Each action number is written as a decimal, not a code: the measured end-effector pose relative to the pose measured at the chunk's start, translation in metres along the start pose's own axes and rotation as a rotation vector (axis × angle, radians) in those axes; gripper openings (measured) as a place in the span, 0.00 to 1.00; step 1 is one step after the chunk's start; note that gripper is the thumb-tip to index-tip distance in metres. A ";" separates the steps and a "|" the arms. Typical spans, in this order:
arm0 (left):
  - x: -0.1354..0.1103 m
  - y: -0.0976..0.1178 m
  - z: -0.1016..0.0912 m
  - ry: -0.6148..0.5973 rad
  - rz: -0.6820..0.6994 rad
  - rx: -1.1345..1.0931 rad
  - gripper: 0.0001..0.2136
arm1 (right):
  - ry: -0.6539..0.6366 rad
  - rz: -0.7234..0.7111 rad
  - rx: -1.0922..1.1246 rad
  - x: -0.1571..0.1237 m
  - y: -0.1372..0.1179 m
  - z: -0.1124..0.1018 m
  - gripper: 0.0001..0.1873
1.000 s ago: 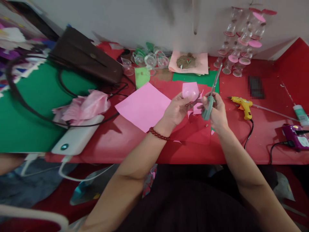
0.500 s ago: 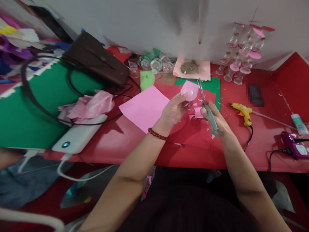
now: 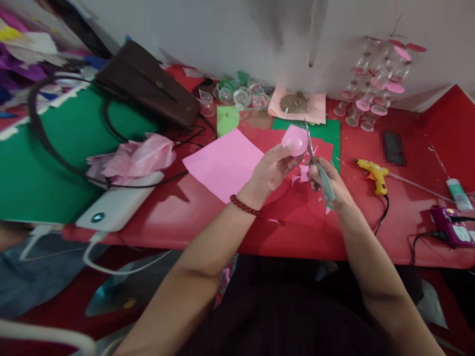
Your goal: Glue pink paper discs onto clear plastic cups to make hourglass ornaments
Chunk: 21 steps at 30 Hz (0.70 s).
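My left hand [image 3: 272, 168] pinches a small pink paper piece with a clear cup behind it [image 3: 295, 139], lifted above the red table [image 3: 371, 217]. Just to its right, my right hand [image 3: 328, 185] grips grey-green scissors [image 3: 316, 160], whose blades point up and touch the pink piece's right edge. Pink paper scraps [image 3: 304, 172] lie on the red sheet under both hands. A larger pink sheet [image 3: 224, 163] lies flat to the left of my left hand.
A yellow glue gun [image 3: 374, 170] lies right of my hands, a purple device [image 3: 451, 232] further right. Clear cups [image 3: 237, 94] and a hanging cup string [image 3: 374, 84] stand at the back. A brown bag [image 3: 148, 89], green card [image 3: 48, 163], crumpled pink plastic [image 3: 137, 155] and a white power bank [image 3: 115, 207] fill the left.
The scissors swung from leaning right to pointing up at the pink piece's edge. My left hand with the pink piece shifted slightly right. The view itself drifted a little.
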<state>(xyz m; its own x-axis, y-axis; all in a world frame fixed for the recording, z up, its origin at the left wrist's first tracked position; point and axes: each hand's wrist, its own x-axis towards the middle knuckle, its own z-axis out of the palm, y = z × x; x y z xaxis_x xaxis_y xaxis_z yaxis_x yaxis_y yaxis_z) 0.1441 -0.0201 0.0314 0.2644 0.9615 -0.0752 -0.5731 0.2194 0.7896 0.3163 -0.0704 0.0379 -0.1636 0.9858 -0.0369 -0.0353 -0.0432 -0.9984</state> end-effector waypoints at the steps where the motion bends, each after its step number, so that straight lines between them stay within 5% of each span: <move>1: -0.001 0.000 0.000 0.000 -0.003 -0.007 0.17 | 0.001 0.004 0.003 0.000 0.000 0.000 0.36; 21: 0.008 0.009 -0.014 -0.030 -0.042 0.046 0.19 | 0.020 0.043 0.040 0.000 -0.009 0.002 0.30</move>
<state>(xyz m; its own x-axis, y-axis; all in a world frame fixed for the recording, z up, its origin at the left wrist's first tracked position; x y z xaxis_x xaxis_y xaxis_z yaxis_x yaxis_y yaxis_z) 0.1305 -0.0078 0.0290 0.3110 0.9460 -0.0913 -0.5248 0.2511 0.8134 0.3150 -0.0702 0.0466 -0.1461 0.9860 -0.0808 -0.0684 -0.0916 -0.9934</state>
